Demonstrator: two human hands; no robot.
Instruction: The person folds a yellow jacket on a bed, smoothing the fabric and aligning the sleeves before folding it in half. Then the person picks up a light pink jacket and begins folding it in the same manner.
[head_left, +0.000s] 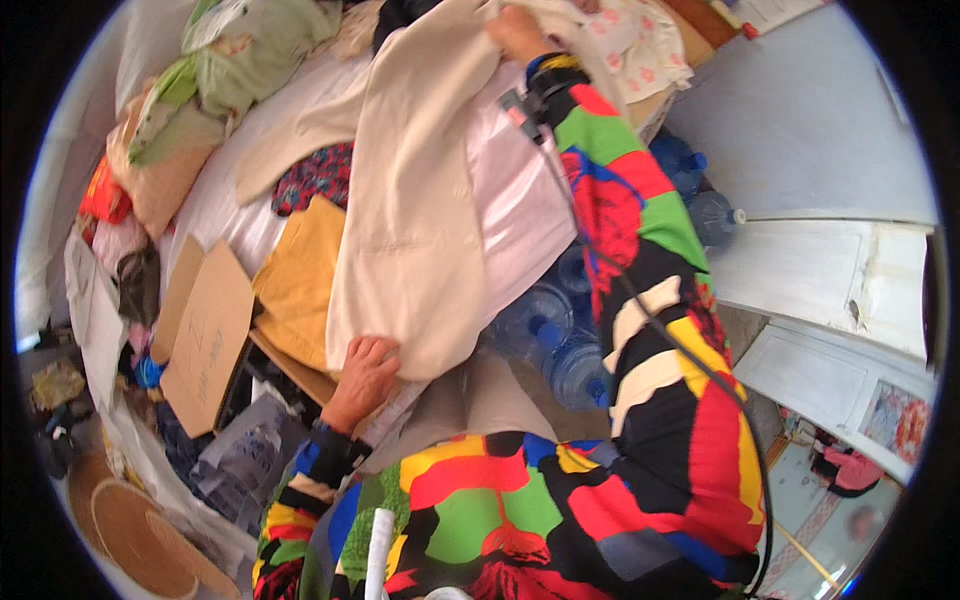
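Observation:
A cream jacket (420, 187) with a pocket slit lies spread over the bed, one sleeve stretched out to the left. At its lower hem, my left hand (366, 381) grips the cloth with curled fingers. Near the top, my right hand (516, 34) holds the jacket's upper part; its fingertips are partly hidden. Under the jacket's left side lie folded mustard-yellow cloth (300, 277) and a dark floral-patterned cloth (319, 176). Pale pink fabric (517, 180) shows to the right of the jacket.
An open cardboard box (206, 337) stands left of my left hand. Large blue water bottles (532, 319) are on the floor beside the bed. Pillows (255, 56) lie at the upper left, white cloth with pink print (637, 49) at the upper right. A black cable (675, 337) runs along my right arm.

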